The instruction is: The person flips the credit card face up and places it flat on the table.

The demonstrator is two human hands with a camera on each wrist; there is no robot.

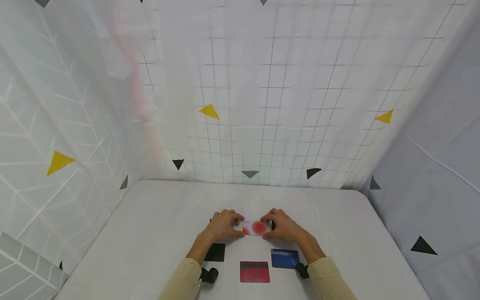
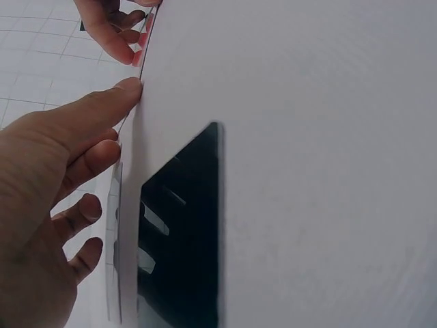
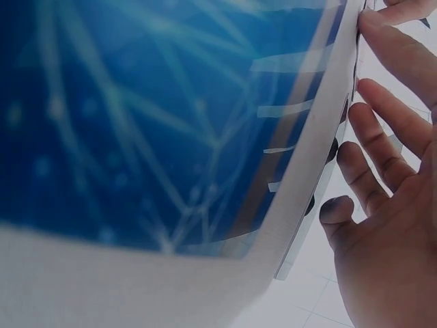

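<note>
A pale card with red circles (image 1: 258, 227) lies level between the two hands in the head view. My left hand (image 1: 223, 225) holds its left end by thumb and forefinger, and my right hand (image 1: 282, 226) grips the right end the same way. The left wrist view shows the left hand (image 2: 48, 164) with its other fingers loosely bent, beside a glossy black card (image 2: 181, 246). Seen from the right wrist, the right hand (image 3: 389, 205) is past a blue card (image 3: 150, 130) with a brown stripe. Dark cards behind both hands are mostly hidden.
Nearer my body on the white table (image 1: 150, 233) lie the black card, a red card with a dark stripe (image 1: 255, 273) and the blue card. Black wrist-worn devices (image 1: 210, 275) sit close to them. White sheets (image 1: 240, 137) with triangles hang behind the table and at its sides.
</note>
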